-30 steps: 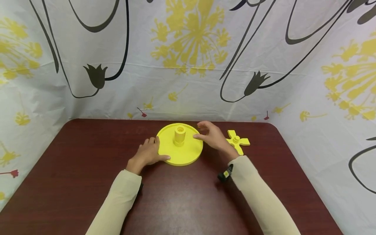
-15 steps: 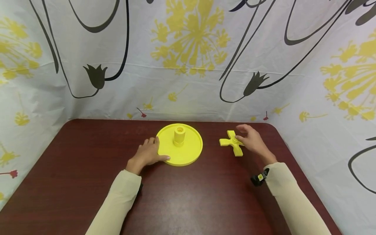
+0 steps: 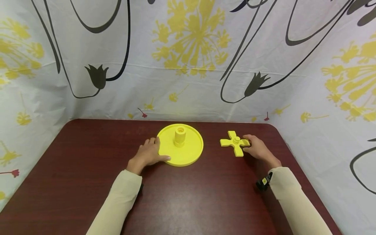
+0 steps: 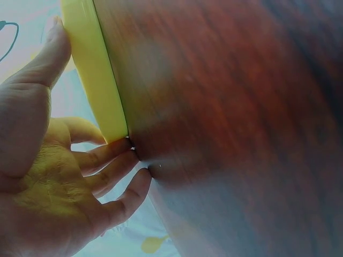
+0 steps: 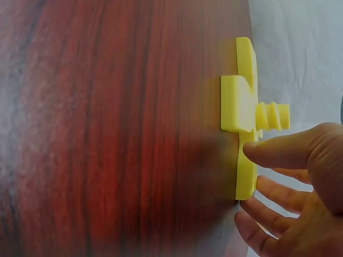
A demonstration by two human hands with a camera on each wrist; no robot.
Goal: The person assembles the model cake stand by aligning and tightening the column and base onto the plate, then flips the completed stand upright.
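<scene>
A yellow round plate [image 3: 189,152] with a raised rim lies on the table, a hollow post [image 3: 180,137] standing at its middle. My left hand [image 3: 145,154] holds the plate's left edge, its thumb on the near rim and its fingers around the far left side. In the left wrist view those fingertips reach the tabletop beside the plate's edge [image 4: 94,64]. To the right lies a yellow four-armed cross piece [image 3: 237,148], its threaded stub [image 5: 273,116] pointing up. My right hand [image 3: 258,150] pinches the cross's right arm between thumb and fingers.
The dark red wooden table [image 3: 188,195] ends a little beyond the plate and the cross. A white patterned cloth [image 3: 176,107] hangs behind it and along both sides. Black bands sit at the wrists.
My right hand has left the plate's right side, moved right past the cross, then come down onto its right arm. My left hand has stayed on the plate.
</scene>
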